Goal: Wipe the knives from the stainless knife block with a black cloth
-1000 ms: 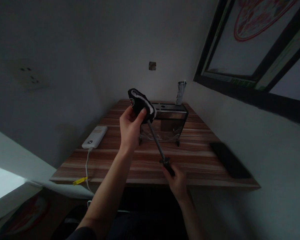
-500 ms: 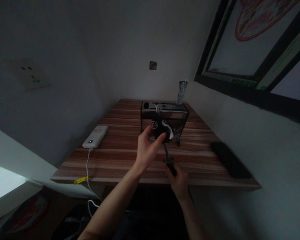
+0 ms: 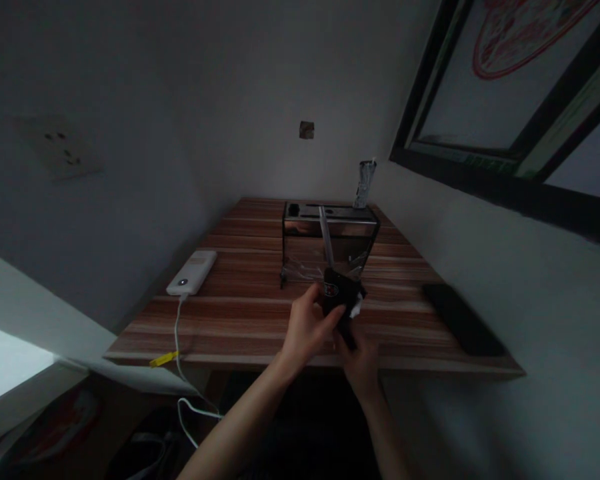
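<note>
My left hand pinches a black cloth with a white patch around a thin metal rod. The cloth sits low on the rod, right above its black handle. My right hand is closed round that handle, just below and touching the left hand. The rod points up and away, its tip crossing in front of a shiny metal holder on the wooden table.
A white power bank with a white cable lies on the table's left side. A dark phone lies at the right edge by the wall. A small tube stands behind the holder. A dark-framed window hangs at the right.
My left hand has slid the cloth down the rod, from its upper end to just above the handle. The rod has swung more upright. The right hand has stayed on the handle.
</note>
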The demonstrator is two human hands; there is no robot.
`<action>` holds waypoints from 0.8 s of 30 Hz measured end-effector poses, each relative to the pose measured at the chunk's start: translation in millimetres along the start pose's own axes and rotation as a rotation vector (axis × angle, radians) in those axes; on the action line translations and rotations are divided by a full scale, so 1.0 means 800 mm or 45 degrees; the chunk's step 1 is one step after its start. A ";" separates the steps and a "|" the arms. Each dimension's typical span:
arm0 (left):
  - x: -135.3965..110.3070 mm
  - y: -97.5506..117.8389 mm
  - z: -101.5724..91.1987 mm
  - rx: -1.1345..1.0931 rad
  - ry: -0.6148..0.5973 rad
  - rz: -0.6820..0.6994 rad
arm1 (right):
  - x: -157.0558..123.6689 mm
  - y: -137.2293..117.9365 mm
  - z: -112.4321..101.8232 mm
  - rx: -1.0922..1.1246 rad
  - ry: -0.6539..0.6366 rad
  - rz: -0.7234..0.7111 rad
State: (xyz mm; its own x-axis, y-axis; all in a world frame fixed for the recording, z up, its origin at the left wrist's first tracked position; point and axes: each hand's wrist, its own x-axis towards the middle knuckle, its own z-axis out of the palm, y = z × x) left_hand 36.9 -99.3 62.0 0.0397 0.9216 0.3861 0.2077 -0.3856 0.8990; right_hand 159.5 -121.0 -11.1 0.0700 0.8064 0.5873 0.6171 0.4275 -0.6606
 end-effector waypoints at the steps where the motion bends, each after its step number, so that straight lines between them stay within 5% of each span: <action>1: -0.002 0.000 0.001 0.000 -0.009 -0.009 | 0.000 0.000 0.000 -0.009 0.012 -0.010; 16: -0.013 -0.008 0.004 0.194 0.148 -0.049 | -0.002 0.003 0.002 -0.004 -0.043 -0.022; 24: -0.010 -0.009 -0.003 0.076 0.196 -0.020 | 0.000 -0.001 0.002 0.064 -0.053 -0.003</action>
State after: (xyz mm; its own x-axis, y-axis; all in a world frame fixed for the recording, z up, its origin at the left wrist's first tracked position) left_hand 32.8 -104.2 52.5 -0.1133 0.9079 0.4036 0.2651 -0.3639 0.8929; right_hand 157.5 -120.6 -11.5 0.0357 0.8212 0.5695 0.5769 0.4484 -0.6828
